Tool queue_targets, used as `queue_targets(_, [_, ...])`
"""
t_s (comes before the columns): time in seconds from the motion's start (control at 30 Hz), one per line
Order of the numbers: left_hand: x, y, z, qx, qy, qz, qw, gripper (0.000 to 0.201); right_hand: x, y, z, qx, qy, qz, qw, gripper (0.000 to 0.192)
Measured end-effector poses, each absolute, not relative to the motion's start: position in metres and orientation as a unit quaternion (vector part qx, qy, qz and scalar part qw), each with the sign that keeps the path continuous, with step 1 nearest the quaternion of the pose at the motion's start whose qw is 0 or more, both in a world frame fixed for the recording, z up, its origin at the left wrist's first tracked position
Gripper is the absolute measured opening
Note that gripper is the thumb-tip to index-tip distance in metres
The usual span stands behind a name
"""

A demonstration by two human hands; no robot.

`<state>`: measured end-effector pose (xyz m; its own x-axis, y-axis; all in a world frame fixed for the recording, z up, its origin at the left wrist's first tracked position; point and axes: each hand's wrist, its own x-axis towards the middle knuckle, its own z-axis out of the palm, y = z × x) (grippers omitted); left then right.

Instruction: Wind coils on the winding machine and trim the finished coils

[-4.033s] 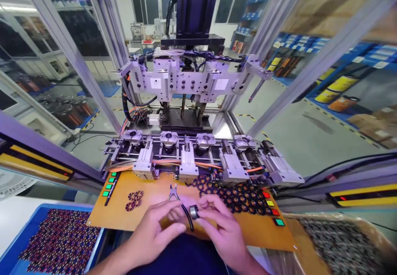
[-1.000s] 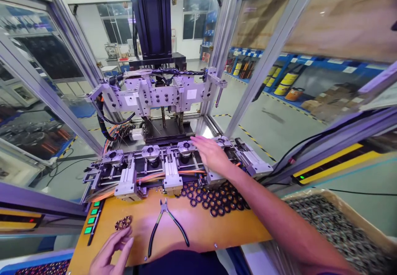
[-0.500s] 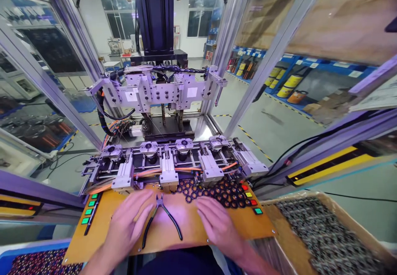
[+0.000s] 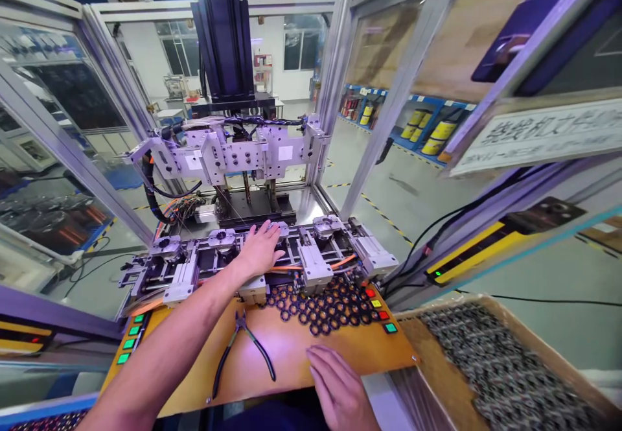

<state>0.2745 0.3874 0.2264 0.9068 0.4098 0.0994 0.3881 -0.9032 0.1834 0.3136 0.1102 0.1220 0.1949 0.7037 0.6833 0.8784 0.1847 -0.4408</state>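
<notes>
My left hand [image 4: 260, 249] reaches across the machine with fingers spread, over the third winding fixture [image 4: 279, 227] from the left; it partly covers that fixture. Whether the fingertips touch it I cannot tell. My right hand [image 4: 340, 385] is at the front edge of the orange-brown board [image 4: 291, 353], fingers side by side and loosely extended, with nothing visible in them. Between my left forearm and my right hand lie dark-handled cutting pliers [image 4: 243, 347], jaws pointing away from me. Many black rings [image 4: 330, 311] lie in a cluster behind my right hand.
Other fixtures [image 4: 222, 240] line the rail. A white machine head [image 4: 233, 152] hangs behind them. Lit push buttons [image 4: 390, 328] sit at the board's right. A box [image 4: 413, 379] of small parts stands at the right, and yellow-black sensor bars [image 4: 466, 256] flank the frame.
My left hand has moved from beside the pliers forward to the third fixture. My right hand has drawn back towards the board's front edge. The view has tilted up and turned slightly right.
</notes>
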Motion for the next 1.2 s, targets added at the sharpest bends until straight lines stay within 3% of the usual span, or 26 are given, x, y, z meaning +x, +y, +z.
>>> queue_targets(0.2, [0.257,0.357,0.240,0.962,0.205,0.135,0.116,0.069,0.327,0.138,0.101,-0.664,-0.629,-0.085,0.395,0.029])
queue_targets(0.43, [0.163,0.292,0.249,0.930,0.171,0.246,0.212,0.045,0.337,0.180,0.078,-0.687,-0.658,-0.055,0.304,0.008])
queue_targets(0.6, [0.105,0.271,0.223,0.866,0.296,0.244,0.321,0.030,0.329,0.189,0.087,-0.663,-0.684,-0.035,0.302,0.016])
queue_targets(0.77, [0.102,0.256,0.194,0.776,0.396,0.172,0.460,0.033,0.306,0.191,0.111,-0.602,-0.726,0.019,0.332,0.024])
queue_targets(1.0, [0.107,0.257,0.140,0.763,0.398,0.129,0.492,0.035,0.291,0.185,0.085,-0.596,-0.718,0.081,0.349,0.021])
queue_targets(1.2, [0.099,0.257,0.129,0.753,0.398,0.129,0.508,0.032,0.289,0.191,0.063,-0.662,-0.654,0.075,0.358,0.024])
